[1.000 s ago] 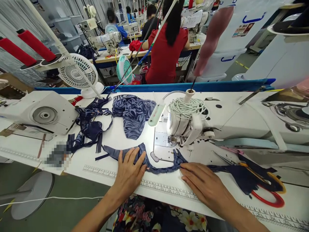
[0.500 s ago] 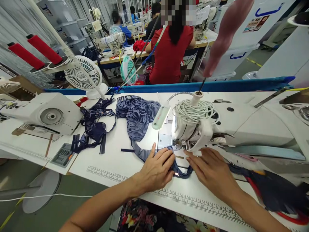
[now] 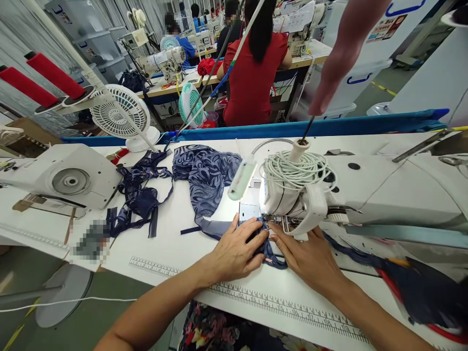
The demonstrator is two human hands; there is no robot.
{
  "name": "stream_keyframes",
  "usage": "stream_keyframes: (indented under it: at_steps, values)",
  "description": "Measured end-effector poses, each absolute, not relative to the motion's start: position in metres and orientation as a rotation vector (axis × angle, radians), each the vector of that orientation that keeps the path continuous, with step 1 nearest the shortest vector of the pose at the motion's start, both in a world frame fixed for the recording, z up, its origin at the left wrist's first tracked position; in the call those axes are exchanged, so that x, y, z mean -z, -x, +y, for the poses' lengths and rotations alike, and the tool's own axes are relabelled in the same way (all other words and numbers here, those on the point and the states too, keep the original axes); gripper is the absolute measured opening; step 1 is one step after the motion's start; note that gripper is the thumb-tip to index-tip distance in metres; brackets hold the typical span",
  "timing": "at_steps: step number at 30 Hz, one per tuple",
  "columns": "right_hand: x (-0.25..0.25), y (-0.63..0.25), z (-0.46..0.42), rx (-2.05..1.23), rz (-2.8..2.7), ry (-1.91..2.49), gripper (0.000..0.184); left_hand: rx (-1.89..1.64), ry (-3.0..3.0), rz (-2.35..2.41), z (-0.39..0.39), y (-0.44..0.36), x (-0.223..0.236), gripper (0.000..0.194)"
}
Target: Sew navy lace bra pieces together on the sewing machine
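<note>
A navy patterned bra piece (image 3: pixel 208 178) lies on the white sewing table, and its narrow band runs under my left hand to the sewing machine's presser foot (image 3: pixel 272 219). My left hand (image 3: pixel 237 248) rests flat on this cloth, fingers spread, just left of the foot. On the other side, my right hand (image 3: pixel 307 261) has its fingers stretched out, the tips touching the cloth edge close by the foot. Part of that hand is under the machine head (image 3: pixel 292 195). A loop of the band shows between both hands. The needle point cannot be made out.
Dark blue straps and cups (image 3: pixel 141 195) lie in a heap at left. Beside them stands a second sewing machine (image 3: pixel 73 175); a white fan (image 3: pixel 120 112) is behind. A dark garment (image 3: pixel 427 287) lies at right. A person in red (image 3: pixel 252 83) sits ahead.
My right hand has moved left, its fingertips now against the cloth at the foot. The cloth there is more bunched together. My left hand stays nearly in place; the view has shifted slightly.
</note>
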State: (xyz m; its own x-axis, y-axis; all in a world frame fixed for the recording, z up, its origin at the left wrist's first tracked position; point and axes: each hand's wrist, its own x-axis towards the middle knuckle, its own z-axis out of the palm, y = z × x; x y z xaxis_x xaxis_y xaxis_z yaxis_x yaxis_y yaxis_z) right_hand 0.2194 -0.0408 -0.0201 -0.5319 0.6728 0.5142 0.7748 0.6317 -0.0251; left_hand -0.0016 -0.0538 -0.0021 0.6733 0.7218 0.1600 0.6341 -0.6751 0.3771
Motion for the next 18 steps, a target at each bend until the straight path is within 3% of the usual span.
stream_keyframes:
  at_steps: [8,13,18]
  values:
    - [0.011,-0.222,-0.044,0.189,-2.258,1.061,0.023,-0.438,-2.594,1.103,-0.054,0.0,0.005,0.05]
    - [0.011,-0.227,-0.041,0.381,-2.329,0.876,0.021,-0.52,-2.64,1.126,-0.06,0.004,0.004,0.045]
    - [0.015,-0.228,-0.036,0.433,-2.305,0.699,0.033,-0.787,-2.44,1.611,-0.039,0.016,-0.009,0.028]
